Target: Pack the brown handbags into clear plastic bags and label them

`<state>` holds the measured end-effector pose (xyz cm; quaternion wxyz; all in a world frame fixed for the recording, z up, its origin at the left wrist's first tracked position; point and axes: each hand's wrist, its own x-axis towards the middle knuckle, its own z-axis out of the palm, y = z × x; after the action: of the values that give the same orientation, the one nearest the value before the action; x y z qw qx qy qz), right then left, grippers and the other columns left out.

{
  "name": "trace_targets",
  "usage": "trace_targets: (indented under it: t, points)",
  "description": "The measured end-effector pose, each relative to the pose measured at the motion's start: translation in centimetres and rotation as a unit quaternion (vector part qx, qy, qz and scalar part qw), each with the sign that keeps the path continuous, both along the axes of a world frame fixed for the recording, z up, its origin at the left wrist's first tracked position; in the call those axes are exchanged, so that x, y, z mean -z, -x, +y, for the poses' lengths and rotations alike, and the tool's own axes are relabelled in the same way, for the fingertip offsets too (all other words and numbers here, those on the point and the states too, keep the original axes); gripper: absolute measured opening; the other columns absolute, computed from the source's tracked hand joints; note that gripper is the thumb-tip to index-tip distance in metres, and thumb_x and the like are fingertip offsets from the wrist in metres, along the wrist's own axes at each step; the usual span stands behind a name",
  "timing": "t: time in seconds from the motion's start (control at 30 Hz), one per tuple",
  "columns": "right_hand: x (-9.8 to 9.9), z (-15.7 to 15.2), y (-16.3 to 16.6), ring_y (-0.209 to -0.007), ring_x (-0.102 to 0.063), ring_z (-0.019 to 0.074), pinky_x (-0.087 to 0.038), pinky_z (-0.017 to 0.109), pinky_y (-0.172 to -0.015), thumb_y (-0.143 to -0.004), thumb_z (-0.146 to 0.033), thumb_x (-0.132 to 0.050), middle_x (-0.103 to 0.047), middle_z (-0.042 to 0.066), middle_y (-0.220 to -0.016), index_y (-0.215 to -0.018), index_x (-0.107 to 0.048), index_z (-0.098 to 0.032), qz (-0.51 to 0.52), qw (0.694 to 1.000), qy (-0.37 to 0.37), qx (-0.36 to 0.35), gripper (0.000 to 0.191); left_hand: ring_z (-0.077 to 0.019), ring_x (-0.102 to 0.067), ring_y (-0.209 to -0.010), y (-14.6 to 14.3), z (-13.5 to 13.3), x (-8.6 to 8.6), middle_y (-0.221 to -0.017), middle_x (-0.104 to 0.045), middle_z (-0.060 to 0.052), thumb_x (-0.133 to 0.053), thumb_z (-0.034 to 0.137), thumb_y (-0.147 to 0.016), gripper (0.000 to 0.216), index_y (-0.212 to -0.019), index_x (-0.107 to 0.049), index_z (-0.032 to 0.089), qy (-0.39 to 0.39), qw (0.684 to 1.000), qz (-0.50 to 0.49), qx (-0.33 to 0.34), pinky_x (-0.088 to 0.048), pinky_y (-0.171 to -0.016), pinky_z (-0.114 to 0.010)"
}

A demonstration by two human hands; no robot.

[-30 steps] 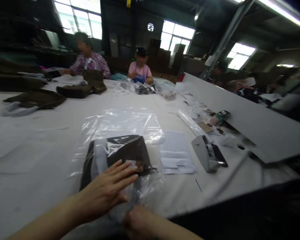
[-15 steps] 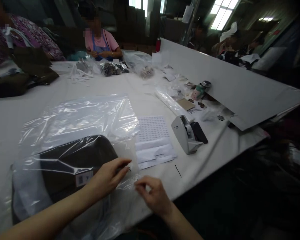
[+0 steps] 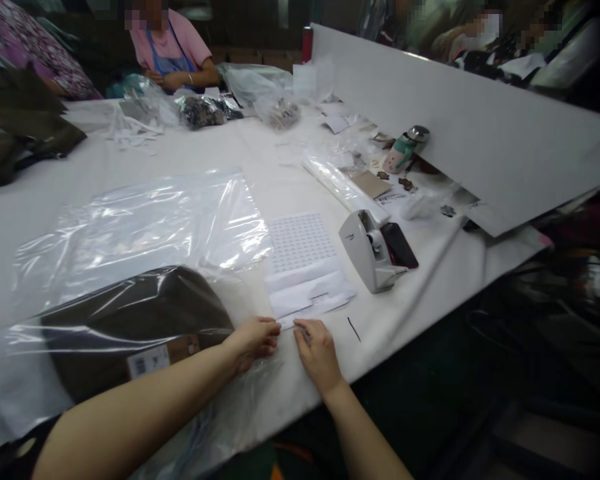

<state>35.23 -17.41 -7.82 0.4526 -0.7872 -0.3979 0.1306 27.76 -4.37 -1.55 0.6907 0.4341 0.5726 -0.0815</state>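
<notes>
A sheet of printed labels (image 3: 303,243) lies on the white table, its lower part blank and torn into uneven strips. At its near edge, the fingertips of my left hand (image 3: 253,341) are closed on the paper's left corner. My right hand (image 3: 320,353) pinches the same edge a little to the right, thumb and index finger together. Beneath my left forearm is a dark olive bag (image 3: 130,313) inside a clear plastic bag (image 3: 15,353); a barcode label (image 3: 147,361) shows on it. My left wrist rests over the plastic.
A white tape dispenser (image 3: 363,250) stands right of the sheet, with a dark phone (image 3: 400,245) beside it. More clear plastic bags (image 3: 155,227) lie behind the olive bag. A tumbler (image 3: 403,150) leans near a white board (image 3: 455,127). A co-worker (image 3: 173,50) sits across the table.
Both hands have moved from over the plastic bag's edge up to the label sheet's near edge, and their fingers have closed there. The view has tilted down.
</notes>
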Motion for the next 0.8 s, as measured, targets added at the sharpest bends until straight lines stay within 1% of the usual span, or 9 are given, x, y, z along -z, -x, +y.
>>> trace_targets:
  t: [0.13,0.2,0.27,0.33,0.4,0.47,0.6,0.67,0.8]
  points:
    - [-0.1,0.2,-0.2,-0.086,-0.057,0.0210,-0.048,0.036,-0.080,-0.083,-0.013,-0.049,-0.066,0.007,-0.090,-0.098,-0.063,-0.018,-0.011,1.000,0.014,0.006,0.021,-0.0049,-0.035,-0.034,-0.4,-0.3,1.2,-0.044,-0.041,0.008,-0.061,0.016,-0.072,0.008,-0.074,-0.055,0.013,-0.034,0.998,-0.008,0.043,-0.025,-0.034,-0.016]
    - [0.0,0.1,-0.3,-0.087,-0.057,0.0212,-0.048,0.035,-0.079,-0.083,-0.014,-0.049,-0.066,0.007,-0.092,-0.099,-0.063,-0.018,-0.027,0.999,0.015,0.023,0.021,-0.0055,-0.037,-0.036,-0.5,-0.6,1.5,-0.045,-0.043,0.007,-0.063,0.015,-0.070,0.008,-0.074,-0.056,0.012,-0.056,0.997,-0.020,0.053,-0.026,-0.035,-0.017]
    - [0.2,0.0,-0.4,-0.092,-0.055,0.0224,-0.046,0.037,-0.082,-0.084,-0.015,-0.049,-0.064,0.009,-0.097,-0.101,-0.062,-0.017,-0.064,0.996,0.015,0.054,0.021,-0.0069,-0.042,-0.040,-0.5,-1.1,1.6,-0.050,-0.046,0.007,-0.063,0.013,-0.069,0.017,-0.083,-0.055,0.011,-0.077,0.996,-0.028,0.046,-0.031,-0.037,-0.018]
    - [0.3,-0.2,-0.7,-0.096,-0.052,0.0242,-0.044,0.040,-0.086,-0.084,-0.017,-0.051,-0.062,0.010,-0.102,-0.104,-0.062,-0.016,-0.103,0.991,0.030,0.078,0.023,-0.0077,-0.047,-0.045,-0.7,-1.5,1.5,-0.057,-0.048,0.007,-0.061,0.013,-0.070,0.028,-0.096,-0.051,0.011,-0.088,0.995,-0.028,0.030,-0.036,-0.040,-0.018]
    - [0.4,-0.4,-1.0,-0.097,-0.050,0.0249,-0.043,0.041,-0.087,-0.084,-0.018,-0.053,-0.062,0.010,-0.103,-0.106,-0.062,-0.015,-0.116,0.989,0.055,0.078,0.025,-0.0071,-0.047,-0.046,-1.0,-1.8,1.3,-0.060,-0.048,0.006,-0.058,0.012,-0.072,0.032,-0.102,-0.047,0.010,-0.085,0.996,-0.027,0.018,-0.038,-0.042,-0.018]
    - [0.4,-0.5,-1.2,-0.097,-0.050,0.0244,-0.042,0.040,-0.087,-0.083,-0.018,-0.054,-0.063,0.009,-0.102,-0.107,-0.061,-0.015,-0.108,0.989,0.065,0.070,0.025,-0.0059,-0.045,-0.045,-1.4,-2.0,1.2,-0.059,-0.047,0.005,-0.055,0.011,-0.074,0.026,-0.099,-0.048,0.009,-0.072,0.997,-0.027,0.015,-0.037,-0.041,-0.017]
    - [0.4,-0.7,-1.3,-0.096,-0.051,0.0235,-0.043,0.038,-0.086,-0.084,-0.018,-0.052,-0.065,0.007,-0.101,-0.103,-0.063,-0.016,-0.090,0.992,0.051,0.075,0.022,-0.0046,-0.041,-0.042,-1.8,-2.2,1.2,-0.054,-0.044,0.005,-0.056,0.012,-0.075,0.012,-0.087,-0.054,0.009,-0.059,0.997,-0.035,0.018,-0.033,-0.039,-0.016]
    - [0.4,-0.7,-1.2,-0.097,-0.051,0.0235,-0.042,0.038,-0.087,-0.084,-0.019,-0.053,-0.065,0.007,-0.102,-0.102,-0.063,-0.017,-0.088,0.992,0.050,0.072,0.021,-0.0051,-0.043,-0.043,-1.6,-2.4,1.2,-0.056,-0.045,0.006,-0.058,0.011,-0.074,0.019,-0.092,-0.053,0.009,-0.066,0.997,-0.036,0.009,-0.035,-0.039,-0.016]
    - [0.4,-0.7,-1.2,-0.097,-0.051,0.0235,-0.042,0.038,-0.088,-0.084,-0.018,-0.053,-0.065,0.007,-0.102,-0.103,-0.063,-0.016,-0.085,0.992,0.051,0.074,0.022,-0.0073,-0.048,-0.044,-1.2,-3.1,0.9,-0.063,-0.049,0.004,-0.058,0.009,-0.073,0.041,-0.111,-0.043,0.009,-0.052,0.998,-0.029,-0.015,-0.038,-0.039,-0.019]
